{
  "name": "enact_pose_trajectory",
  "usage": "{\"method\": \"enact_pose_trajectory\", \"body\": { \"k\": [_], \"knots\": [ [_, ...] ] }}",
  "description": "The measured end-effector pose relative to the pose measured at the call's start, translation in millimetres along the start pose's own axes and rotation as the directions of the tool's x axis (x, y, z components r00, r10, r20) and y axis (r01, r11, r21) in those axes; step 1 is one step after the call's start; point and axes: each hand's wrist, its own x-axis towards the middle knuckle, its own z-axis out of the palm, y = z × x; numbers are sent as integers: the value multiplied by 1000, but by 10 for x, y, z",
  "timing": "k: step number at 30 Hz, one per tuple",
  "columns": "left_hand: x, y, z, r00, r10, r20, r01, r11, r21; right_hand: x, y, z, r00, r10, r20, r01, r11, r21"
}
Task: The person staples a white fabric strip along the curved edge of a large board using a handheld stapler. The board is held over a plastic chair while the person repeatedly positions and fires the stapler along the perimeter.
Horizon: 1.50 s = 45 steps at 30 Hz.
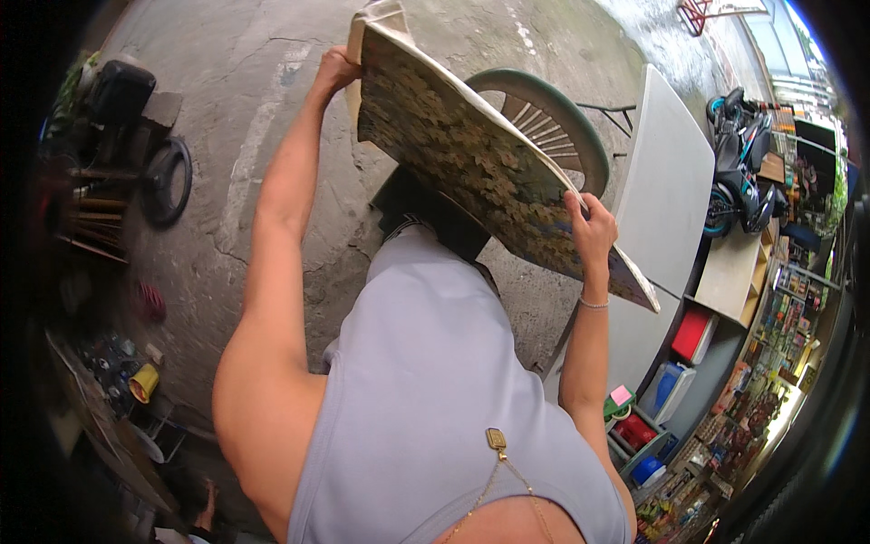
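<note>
I hold a large, slightly bent panel (453, 136) with a leafy green and tan pattern and pale edges, raised at a slant in front of my body. My left hand (337, 72), fingers closed, grips its upper left edge. My right hand (591, 222) is closed around its long pale edge toward the right end. Behind the panel is a green plastic chair (587, 131) with a slatted, rounded back, partly hidden. A dark green flat piece (460, 238) shows below the panel near my legs; I cannot make out what it is.
A white table (662, 163) stands right, beside a motorbike (743, 163), a red bin (691, 331) and shelves of small goods (770, 372). Left are a black ring-shaped item (168, 181), clutter and a yellow bucket (143, 381). Another person's arm (207, 508) shows at lower left.
</note>
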Motion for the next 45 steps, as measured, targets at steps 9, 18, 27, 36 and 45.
{"method": "enact_pose_trajectory", "body": {
  "k": [9, 18, 27, 36, 45],
  "knots": [
    [183, -84, -126, 978, -40, 206, 61, 993, -98, -9, 24, 28, 1000, 6, -15, -6, 1000, 30],
    [481, -538, -166, 945, 44, 324, 4, 989, -145, -5, 2, 80, 998, -42, -45, 44, 998, 52],
    [482, -722, -541, 968, 66, 242, -57, 997, -46, 65, -66, 38, 996, -80, -42, 82, 995, 49],
    [-1158, 2014, 391, 677, 595, -433, -620, 778, 100, -23, 83, 140, 996, -46, -70, 51, 996, 78],
    [-1508, 3291, 1388, 723, 279, 632, -623, 658, 423, -599, 689, -221, 500, 54, -865, 316, 918, 239]
  ]
}}
